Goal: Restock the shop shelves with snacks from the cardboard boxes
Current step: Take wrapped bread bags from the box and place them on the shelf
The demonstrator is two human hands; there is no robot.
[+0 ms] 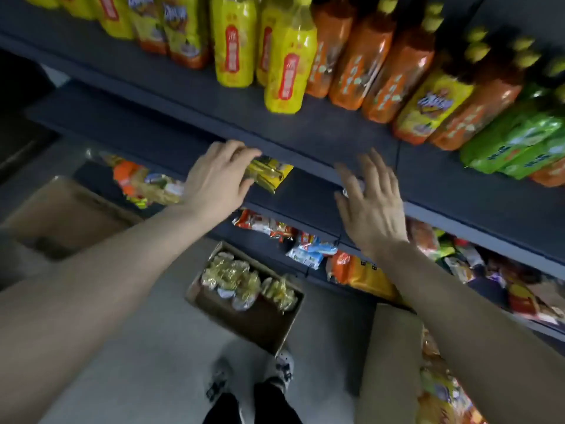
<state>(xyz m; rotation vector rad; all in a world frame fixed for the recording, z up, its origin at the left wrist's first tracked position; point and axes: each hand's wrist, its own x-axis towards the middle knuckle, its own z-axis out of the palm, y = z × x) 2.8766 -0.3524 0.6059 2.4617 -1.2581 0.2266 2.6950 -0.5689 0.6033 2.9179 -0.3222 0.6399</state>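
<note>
Covering one end, left hand [218, 175] holds yellow packet [270, 174].

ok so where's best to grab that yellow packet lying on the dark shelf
Pinch its left end, coming in from the front-left: the yellow packet lies flat close under the upper shelf, so a reach from above looks blocked. The left hand curls its fingers over that end.

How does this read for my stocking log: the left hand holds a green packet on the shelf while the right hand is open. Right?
Not quite: in the head view the left hand holds a yellow packet on the shelf, not green; the right hand is open.
</note>
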